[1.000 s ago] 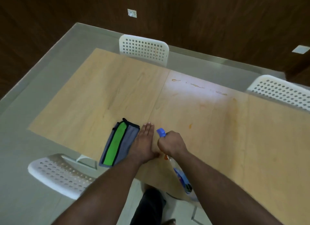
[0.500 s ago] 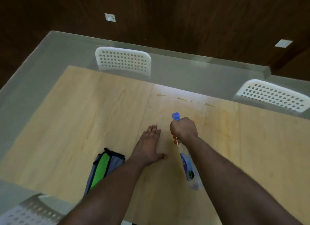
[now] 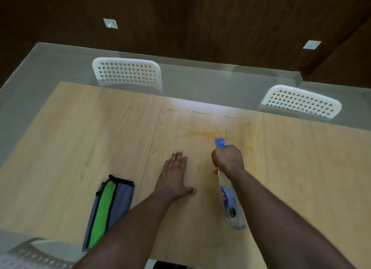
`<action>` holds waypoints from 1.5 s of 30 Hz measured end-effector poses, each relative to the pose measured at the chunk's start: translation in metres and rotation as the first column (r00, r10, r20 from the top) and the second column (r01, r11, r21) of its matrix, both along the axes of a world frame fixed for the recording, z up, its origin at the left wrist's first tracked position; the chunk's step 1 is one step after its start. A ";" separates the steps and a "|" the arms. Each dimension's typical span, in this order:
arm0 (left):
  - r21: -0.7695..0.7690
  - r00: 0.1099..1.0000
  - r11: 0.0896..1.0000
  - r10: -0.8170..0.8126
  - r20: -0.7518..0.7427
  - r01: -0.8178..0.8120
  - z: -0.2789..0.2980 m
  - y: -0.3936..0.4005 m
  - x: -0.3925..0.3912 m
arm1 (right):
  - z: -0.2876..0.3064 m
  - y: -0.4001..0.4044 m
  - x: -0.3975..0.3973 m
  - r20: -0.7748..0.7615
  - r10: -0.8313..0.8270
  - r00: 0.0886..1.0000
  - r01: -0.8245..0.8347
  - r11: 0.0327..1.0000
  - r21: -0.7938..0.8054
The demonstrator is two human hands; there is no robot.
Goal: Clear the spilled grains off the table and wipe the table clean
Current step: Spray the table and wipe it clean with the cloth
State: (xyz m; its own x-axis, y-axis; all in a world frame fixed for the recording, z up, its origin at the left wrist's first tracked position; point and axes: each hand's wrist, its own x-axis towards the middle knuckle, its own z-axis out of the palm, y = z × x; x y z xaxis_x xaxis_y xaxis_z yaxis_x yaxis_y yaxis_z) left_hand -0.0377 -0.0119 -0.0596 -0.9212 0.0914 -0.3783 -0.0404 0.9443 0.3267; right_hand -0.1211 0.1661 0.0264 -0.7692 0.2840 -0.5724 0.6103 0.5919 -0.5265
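At the far left, low in the view, the perforated white plastic chair (image 3: pixel 30 256) pokes in beside the near edge of the pale wooden counter (image 3: pixel 80 140). Just right of it lies the folded grey cleaning cloth with a bright green stripe and black trim (image 3: pixel 109 210), flat on the counter near that edge and not touched by either hand.

Next comes the left hand (image 3: pixel 173 178), palm down on the wood, fingers straight and close together with the thumb spread out to the right; it holds nothing and looks to be bracing. A small orange smear (image 3: pixel 198 167) sits between the two hands.

The right hand (image 3: pixel 227 158) has its fingers curled round the neck of the clear plastic spray bottle with a blue nozzle and blue label (image 3: pixel 230 200), nozzle aimed at the far side. Beyond the nozzle lies a wider orange stain (image 3: pixel 200 134), and farther still a broken line of liquid droplets (image 3: pixel 200 112) glints near the far edge.

No loose grains can be made out, so the clearing part seems finished. The wiping appears barely begun: cleaner is going on, the stains remain, and the cloth has yet to be picked up.

Two more white perforated chairs, one at the middle (image 3: pixel 128 74) and one at the right (image 3: pixel 301 104), stand behind the counter.
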 end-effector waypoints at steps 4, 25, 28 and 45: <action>0.009 0.999 0.999 0.040 0.002 -0.040 0.000 -0.004 0.021 | 0.000 -0.024 0.021 0.042 0.219 0.975 -0.219 0.976 -0.009; -0.068 0.995 0.993 0.097 0.035 -0.094 0.005 0.038 0.116 | 0.005 0.047 0.150 0.094 -0.004 0.996 0.009 0.998 -0.056; -0.053 0.992 0.991 0.124 0.038 -0.122 0.004 0.037 0.130 | -0.002 0.031 0.167 0.105 0.132 0.986 -0.124 0.989 -0.076; -0.050 0.998 0.998 0.051 0.037 -0.049 0.011 0.084 0.168 | 0.004 0.079 0.214 -0.047 0.005 0.999 -0.005 1.000 -0.005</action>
